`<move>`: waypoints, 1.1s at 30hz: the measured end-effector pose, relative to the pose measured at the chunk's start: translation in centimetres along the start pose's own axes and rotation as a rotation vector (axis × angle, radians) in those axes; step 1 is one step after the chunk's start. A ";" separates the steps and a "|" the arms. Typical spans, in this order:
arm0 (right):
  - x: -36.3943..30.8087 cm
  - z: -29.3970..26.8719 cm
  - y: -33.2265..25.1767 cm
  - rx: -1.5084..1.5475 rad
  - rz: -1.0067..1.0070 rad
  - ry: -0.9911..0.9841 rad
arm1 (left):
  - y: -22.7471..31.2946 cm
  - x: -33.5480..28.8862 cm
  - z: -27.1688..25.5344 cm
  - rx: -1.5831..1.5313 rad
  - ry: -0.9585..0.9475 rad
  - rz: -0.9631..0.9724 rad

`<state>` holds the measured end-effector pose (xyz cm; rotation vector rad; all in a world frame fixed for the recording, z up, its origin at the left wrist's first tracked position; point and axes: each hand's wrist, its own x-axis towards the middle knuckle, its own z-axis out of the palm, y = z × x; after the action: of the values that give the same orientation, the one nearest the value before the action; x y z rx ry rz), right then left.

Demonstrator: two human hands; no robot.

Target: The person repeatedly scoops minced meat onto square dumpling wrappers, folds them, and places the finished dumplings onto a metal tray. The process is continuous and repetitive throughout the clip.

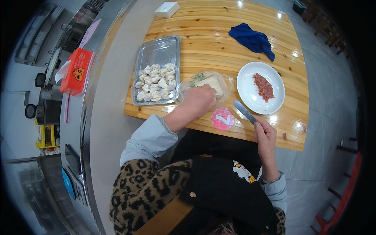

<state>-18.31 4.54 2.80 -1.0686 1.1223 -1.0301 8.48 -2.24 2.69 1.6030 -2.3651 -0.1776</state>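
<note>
My left hand [200, 98] reaches into a clear plastic bag [224, 84] around a stack of pale dough wrappers [211, 83]. Its fingers are bent together at the stack's near edge; whatever is between them is hidden. In my right hand [265, 133] is a flat metal spreader [244, 112], its rounded tip pointing up and left over the table's near side. Beyond it, a white plate [244, 88] carries a patch of raw minced meat [263, 87]. Left of the bag, a metal tray [158, 49] holds several folded wontons [156, 83] in its near half.
A round pink sticker [223, 119] lies at the near edge of the wooden table [207, 35]. Farther back are a crumpled blue cloth [252, 38] and a white box [167, 9]. A red tissue pack [77, 71] sits on the counter at left. Red seating [346, 188] stands at lower right.
</note>
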 end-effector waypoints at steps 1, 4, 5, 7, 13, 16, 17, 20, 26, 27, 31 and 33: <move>0.0 0.0 0.0 0.015 0.019 -0.006 | -0.1 0.0 -0.1 -0.040 0.017 -0.027; 0.2 0.3 0.0 0.014 0.001 -0.020 | -0.7 0.4 -0.8 -0.209 -0.083 -0.192; 0.2 0.4 0.0 0.005 -0.003 -0.013 | -0.8 0.4 -1.0 -0.275 -0.142 -0.261; 0.3 0.7 0.0 -0.001 -0.002 0.002 | -0.5 0.3 -1.1 -0.229 -0.023 -0.158; 0.2 0.8 0.0 0.013 0.006 -0.026 | 0.3 0.0 -0.4 -0.056 0.021 -0.033; 0.7 1.4 0.3 -0.130 -0.032 0.008 | 0.0 0.0 -0.3 -0.100 0.007 -0.055; 1.0 1.8 0.4 -0.198 -0.101 -0.006 | -0.1 0.0 -0.3 -0.124 0.001 -0.068; 2.1 3.1 0.5 -0.410 -0.237 -0.012 | -0.3 0.1 -0.4 -0.138 -0.024 -0.083; 2.8 4.1 -0.6 -0.855 -0.345 0.064 | -1.0 0.4 -1.0 -0.265 -0.081 -0.133; 2.7 4.0 -0.8 -0.881 -0.345 0.072 | -1.1 0.4 -1.0 -0.298 -0.092 -0.158; 2.7 3.9 -0.7 -0.889 -0.352 0.088 | -1.2 0.6 -1.2 -0.348 -0.093 -0.181; 2.9 3.9 -0.4 -0.879 -0.390 0.087 | -1.3 0.7 -1.2 -0.328 -0.091 -0.161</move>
<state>-14.10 2.13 3.11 -2.0144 1.5244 -0.8802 9.73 -3.33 3.65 1.6484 -2.1289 -0.6481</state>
